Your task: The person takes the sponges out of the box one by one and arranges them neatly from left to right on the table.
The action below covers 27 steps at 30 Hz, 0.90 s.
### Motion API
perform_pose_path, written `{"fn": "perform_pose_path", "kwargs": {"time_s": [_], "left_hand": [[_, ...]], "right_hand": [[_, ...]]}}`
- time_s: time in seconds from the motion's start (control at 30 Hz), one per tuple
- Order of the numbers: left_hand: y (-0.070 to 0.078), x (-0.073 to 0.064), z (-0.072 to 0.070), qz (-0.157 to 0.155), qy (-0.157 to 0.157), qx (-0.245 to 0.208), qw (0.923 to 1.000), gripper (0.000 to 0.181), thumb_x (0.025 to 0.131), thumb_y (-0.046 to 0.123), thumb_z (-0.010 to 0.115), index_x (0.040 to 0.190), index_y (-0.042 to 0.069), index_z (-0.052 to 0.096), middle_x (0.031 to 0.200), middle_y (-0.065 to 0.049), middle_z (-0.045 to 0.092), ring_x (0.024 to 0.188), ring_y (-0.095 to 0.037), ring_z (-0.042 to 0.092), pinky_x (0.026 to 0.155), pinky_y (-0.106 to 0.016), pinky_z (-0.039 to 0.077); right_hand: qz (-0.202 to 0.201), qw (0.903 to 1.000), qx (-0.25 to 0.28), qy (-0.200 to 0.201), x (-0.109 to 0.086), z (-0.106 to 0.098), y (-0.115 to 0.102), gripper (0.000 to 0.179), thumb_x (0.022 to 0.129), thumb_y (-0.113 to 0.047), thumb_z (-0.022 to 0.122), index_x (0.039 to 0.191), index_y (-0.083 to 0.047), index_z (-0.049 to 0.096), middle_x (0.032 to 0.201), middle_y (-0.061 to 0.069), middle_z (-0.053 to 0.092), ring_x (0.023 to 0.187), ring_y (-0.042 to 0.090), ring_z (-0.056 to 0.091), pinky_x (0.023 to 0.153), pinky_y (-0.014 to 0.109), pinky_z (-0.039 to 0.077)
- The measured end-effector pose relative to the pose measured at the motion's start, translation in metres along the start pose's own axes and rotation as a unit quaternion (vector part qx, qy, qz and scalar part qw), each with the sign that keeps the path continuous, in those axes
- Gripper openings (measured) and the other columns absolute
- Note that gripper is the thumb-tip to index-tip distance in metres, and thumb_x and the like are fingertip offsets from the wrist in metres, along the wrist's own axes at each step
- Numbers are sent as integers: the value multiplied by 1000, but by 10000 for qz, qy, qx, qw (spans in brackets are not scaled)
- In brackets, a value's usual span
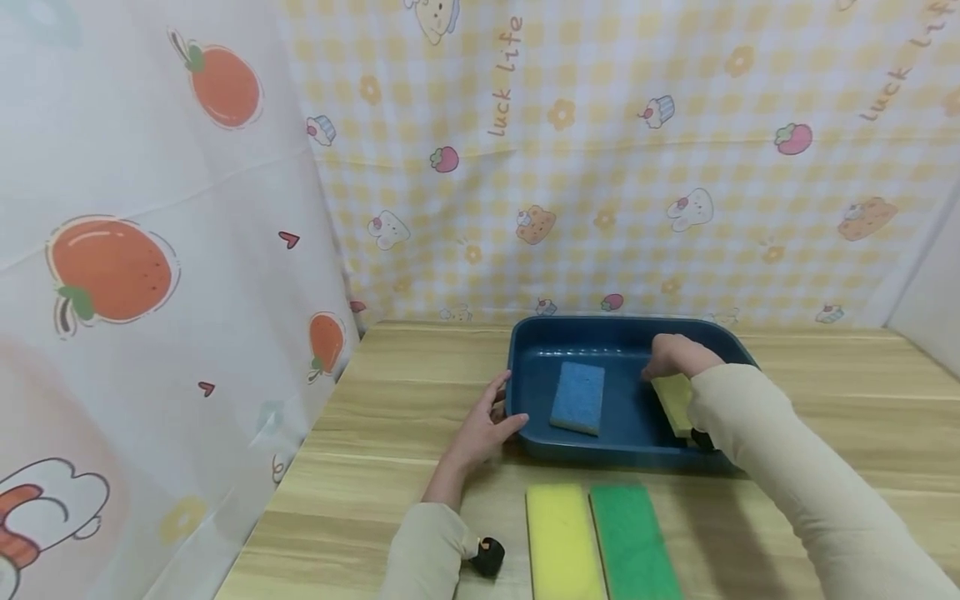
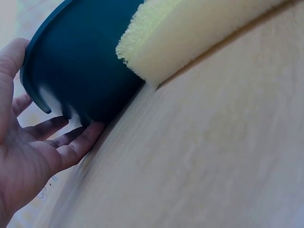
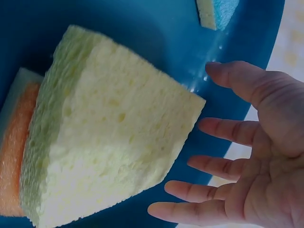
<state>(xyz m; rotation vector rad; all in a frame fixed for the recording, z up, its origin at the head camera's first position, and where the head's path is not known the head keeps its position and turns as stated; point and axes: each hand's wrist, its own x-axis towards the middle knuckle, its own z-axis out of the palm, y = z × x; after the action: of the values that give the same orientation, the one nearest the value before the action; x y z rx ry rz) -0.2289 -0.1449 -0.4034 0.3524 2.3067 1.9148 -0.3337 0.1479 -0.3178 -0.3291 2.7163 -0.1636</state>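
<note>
A dark blue basin (image 1: 633,457) stands on the table. My left hand (image 1: 483,425) holds its left near corner, thumb by the rim and fingers against the outer wall. Over the basin's right side is my right hand (image 1: 678,357), with fingers spread and fairly straight in the right wrist view. Just off its fingertips leans a pale yellow sponge (image 3: 114,128) with an olive-green layer; I see no grip on it. Against that sponge lies an orange sponge (image 3: 16,156) with a greyish layer, partly cut off. A blue sponge (image 1: 577,398) lies flat in the basin's left half.
Before the basin, a yellow sponge (image 1: 562,542) and a green sponge (image 1: 633,542) lie side by side on the wood-grain table (image 1: 360,417). Patterned cloth (image 1: 600,192) hangs behind the table, and more cloth (image 1: 187,292) hangs at the left.
</note>
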Motion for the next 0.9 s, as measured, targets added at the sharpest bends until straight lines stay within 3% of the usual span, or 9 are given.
{"fn": "perform_pose_path", "kwargs": {"time_s": [0.17, 0.27, 0.4, 0.67, 0.9], "left_hand": [[18, -8, 3, 51, -105, -31, 9999, 69, 88, 15, 57, 144, 10, 18, 139, -24, 30, 123, -41, 36, 96, -51, 34], [23, -10, 4, 30, -107, -22, 9999, 68, 88, 15, 57, 144, 10, 18, 139, -24, 30, 123, -40, 36, 96, -51, 35], [24, -10, 4, 70, -75, -29, 9999, 68, 88, 15, 57, 144, 10, 19, 139, -24, 30, 122, -41, 36, 96, -51, 35], [22, -11, 2, 2, -33, 11, 10000, 70, 87, 18, 59, 144, 12, 19, 140, -24, 29, 124, -41, 35, 96, -52, 34], [20, -12, 1, -4, -1, 20, 10000, 69, 87, 18, 58, 144, 11, 19, 139, -24, 30, 123, -41, 36, 96, -51, 35]], "right_hand": [[-17, 9999, 54, -124, -2, 0, 7, 33, 82, -21, 61, 93, 11, 59, 92, 22, 58, 76, 26, 50, 74, 41, 45], [16, 9997, 55, -219, -2, 0, 8, 26, 81, -20, 62, 85, 6, 61, 85, 16, 57, 73, 25, 48, 70, 38, 44], [7, 9996, 50, -267, -1, 0, 9, 19, 80, -18, 64, 73, -1, 60, 74, 9, 53, 68, 22, 46, 66, 34, 40], [-251, 9994, 62, -231, 3, 6, 15, 20, 80, -18, 63, 67, -4, 56, 62, 1, 41, 59, 16, 40, 59, 28, 35], [-259, 9995, 110, -167, 2, 6, 13, 21, 80, -18, 62, 65, -6, 54, 65, 2, 45, 60, 16, 41, 59, 29, 34]]}}
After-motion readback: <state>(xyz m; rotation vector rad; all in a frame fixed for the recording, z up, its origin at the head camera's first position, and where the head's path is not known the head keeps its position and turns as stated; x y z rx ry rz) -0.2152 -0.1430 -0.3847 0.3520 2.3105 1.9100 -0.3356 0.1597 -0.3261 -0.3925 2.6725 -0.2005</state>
